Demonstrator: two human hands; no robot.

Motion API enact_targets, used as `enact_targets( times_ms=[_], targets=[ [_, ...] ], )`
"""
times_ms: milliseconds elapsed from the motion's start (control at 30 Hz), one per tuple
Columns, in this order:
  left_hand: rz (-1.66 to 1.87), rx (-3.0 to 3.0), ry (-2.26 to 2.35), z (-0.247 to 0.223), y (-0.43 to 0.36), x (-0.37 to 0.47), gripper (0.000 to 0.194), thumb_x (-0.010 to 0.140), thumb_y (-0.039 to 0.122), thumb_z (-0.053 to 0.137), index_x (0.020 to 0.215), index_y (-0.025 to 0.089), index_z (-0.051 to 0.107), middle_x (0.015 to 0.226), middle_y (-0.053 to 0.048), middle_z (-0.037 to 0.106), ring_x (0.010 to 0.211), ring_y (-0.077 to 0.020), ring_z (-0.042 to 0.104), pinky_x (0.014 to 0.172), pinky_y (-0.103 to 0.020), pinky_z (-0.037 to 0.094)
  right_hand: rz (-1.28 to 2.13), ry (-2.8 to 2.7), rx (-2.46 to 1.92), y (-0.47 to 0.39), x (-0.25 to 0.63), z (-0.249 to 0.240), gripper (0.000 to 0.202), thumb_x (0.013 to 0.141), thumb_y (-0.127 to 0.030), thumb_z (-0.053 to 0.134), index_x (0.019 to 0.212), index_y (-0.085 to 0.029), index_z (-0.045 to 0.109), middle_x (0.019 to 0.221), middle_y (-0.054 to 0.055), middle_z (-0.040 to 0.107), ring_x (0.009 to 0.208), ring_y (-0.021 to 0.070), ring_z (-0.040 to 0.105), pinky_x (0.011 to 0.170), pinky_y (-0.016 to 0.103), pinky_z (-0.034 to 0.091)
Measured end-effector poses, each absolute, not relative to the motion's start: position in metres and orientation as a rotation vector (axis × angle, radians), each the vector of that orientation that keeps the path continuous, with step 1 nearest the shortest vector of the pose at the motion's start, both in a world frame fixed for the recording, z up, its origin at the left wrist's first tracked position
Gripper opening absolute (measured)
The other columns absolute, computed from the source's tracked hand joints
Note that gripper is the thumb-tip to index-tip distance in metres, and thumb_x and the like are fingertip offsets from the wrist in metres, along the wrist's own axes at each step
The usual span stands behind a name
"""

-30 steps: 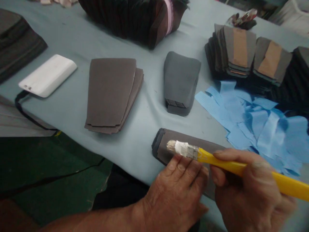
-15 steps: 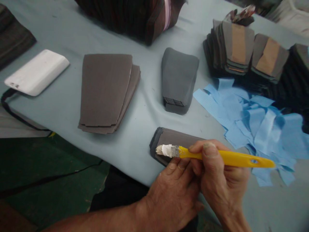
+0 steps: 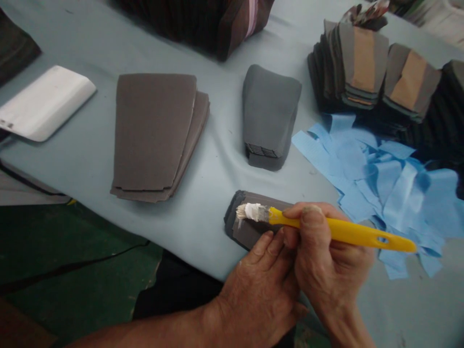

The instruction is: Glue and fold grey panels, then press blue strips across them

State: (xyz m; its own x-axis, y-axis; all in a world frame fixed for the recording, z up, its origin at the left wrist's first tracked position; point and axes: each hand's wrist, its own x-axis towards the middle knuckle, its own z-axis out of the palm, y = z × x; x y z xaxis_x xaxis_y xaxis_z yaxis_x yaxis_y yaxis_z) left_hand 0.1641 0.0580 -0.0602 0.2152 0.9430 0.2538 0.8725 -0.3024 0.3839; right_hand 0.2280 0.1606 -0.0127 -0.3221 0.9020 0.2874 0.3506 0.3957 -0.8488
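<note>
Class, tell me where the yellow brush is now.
In the head view, right of centre, the yellow brush is in the right hand, its bristles at the brown piece's left end, near the left hand.

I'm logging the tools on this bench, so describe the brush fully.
The brush has a smooth yellow handle, apparently plastic, with a small hole near its far end. A metal-looking band joins it to short, pale bristles. Thick white paste coats the band's front and the bristles' base. The right hand grips the handle near the band, thumb on top. The bristles are at the dark-edged end of the brown piece, beside a faint white smear; whether they touch it is unclear.
</note>
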Motion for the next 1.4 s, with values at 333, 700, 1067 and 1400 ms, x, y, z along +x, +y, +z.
enact_targets(
  times_ms=[333,700,1067,1400],
  targets=[
    [0.695,2.352,1.813,-0.060,0.058,0.164,0.067,0.109,0.044,0.052,0.162,0.006,0.041,0.169,-0.016,0.046,0.161,-0.0357,0.035,0.133,-0.045,0.028,0.891,-1.749,-1.155,0.159,0.222,-0.008,0.038,0.105,-0.042,0.062,0.075,-0.020,0.070,0.052,-0.005,0.057,0.042,0.0079,0.053,0.042,0.016,0.043],
    [0.641,2.342,1.769,-0.061,0.057,0.168,0.059,0.112,0.041,0.045,0.162,0.011,0.043,0.163,-0.013,0.054,0.154,-0.0302,0.045,0.128,-0.043,0.035,1.197,-1.721,-1.098,0.152,0.225,-0.001,0.044,0.105,-0.046,0.061,0.070,-0.019,0.064,0.043,-0.006,0.050,0.032,0.0079,0.046,0.034,0.017,0.036],
    [0.665,2.321,1.772,-0.065,0.056,0.167,0.072,0.108,0.052,0.053,0.165,0.011,0.038,0.172,-0.017,0.042,0.164,-0.0380,0.027,0.135,-0.049,0.025,0.888,-1.784,-1.091,0.158,0.227,-0.015,0.032,0.106,-0.041,0.061,0.082,-0.022,0.072,0.060,-0.003,0.062,0.048,0.0104,0.058,0.046,0.020,0.048],
    [0.786,2.229,1.847,-0.060,0.059,0.163,0.070,0.102,0.059,0.061,0.154,0.013,0.052,0.166,-0.011,0.052,0.160,-0.0274,0.038,0.135,-0.041,0.020,0.954,-1.398,-1.114,0.166,0.238,-0.005,0.037,0.101,-0.049,0.068,0.080,-0.019,0.070,0.057,-0.004,0.059,0.046,0.0096,0.057,0.045,0.020,0.045]
  ],
)
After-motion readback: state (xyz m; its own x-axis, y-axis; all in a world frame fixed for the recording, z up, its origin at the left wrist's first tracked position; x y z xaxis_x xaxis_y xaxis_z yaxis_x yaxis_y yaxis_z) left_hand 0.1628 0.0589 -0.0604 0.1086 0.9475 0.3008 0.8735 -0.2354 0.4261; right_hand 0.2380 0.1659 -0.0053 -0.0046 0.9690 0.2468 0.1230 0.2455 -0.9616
